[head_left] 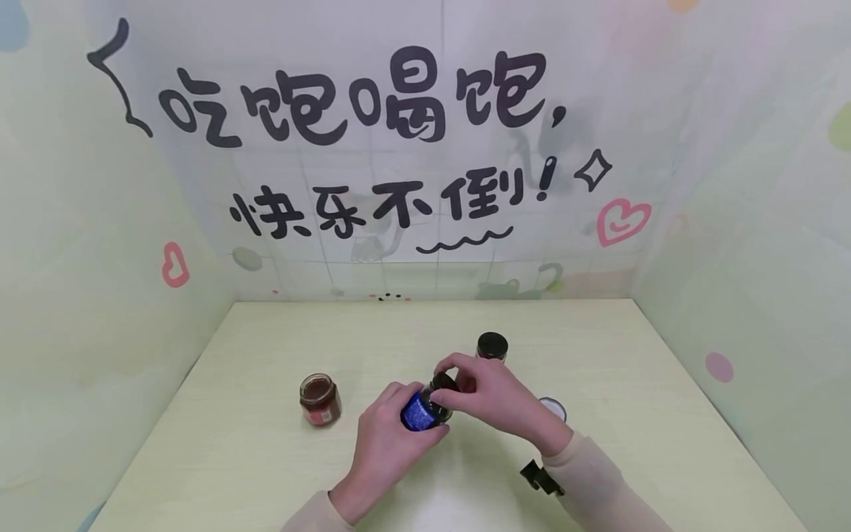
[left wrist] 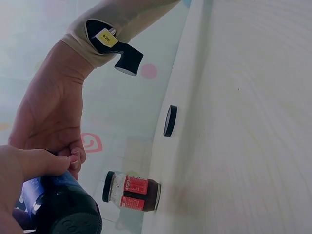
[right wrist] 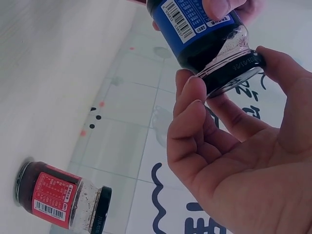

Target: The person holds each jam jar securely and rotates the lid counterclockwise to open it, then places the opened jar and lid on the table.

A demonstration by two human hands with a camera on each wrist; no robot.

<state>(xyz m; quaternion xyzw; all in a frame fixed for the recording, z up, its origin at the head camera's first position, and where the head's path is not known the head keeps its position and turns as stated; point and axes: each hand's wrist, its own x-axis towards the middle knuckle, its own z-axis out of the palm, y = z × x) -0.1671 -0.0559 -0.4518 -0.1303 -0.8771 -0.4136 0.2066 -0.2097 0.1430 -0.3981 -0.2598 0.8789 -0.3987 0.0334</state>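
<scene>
Tilted in the air over the table is a glass jar (head_left: 418,415) with a blue label and dark contents. My left hand (head_left: 388,437) grips it round the body. Fingers and thumb of my right hand (head_left: 495,395) pinch the rim of its black lid (right wrist: 234,72), which sits at the jar's mouth. The right wrist view shows a clear band of glass below that lid. From the left wrist view, the jar's dark base faces the camera.
A lidless jar (head_left: 320,403) of reddish-brown contents stands at the left. Behind my right hand is a black-lidded jar (head_left: 493,346), red-labelled in the wrist views. A loose lid (head_left: 554,408) lies on the table by my right wrist. Printed walls enclose the table's back and sides.
</scene>
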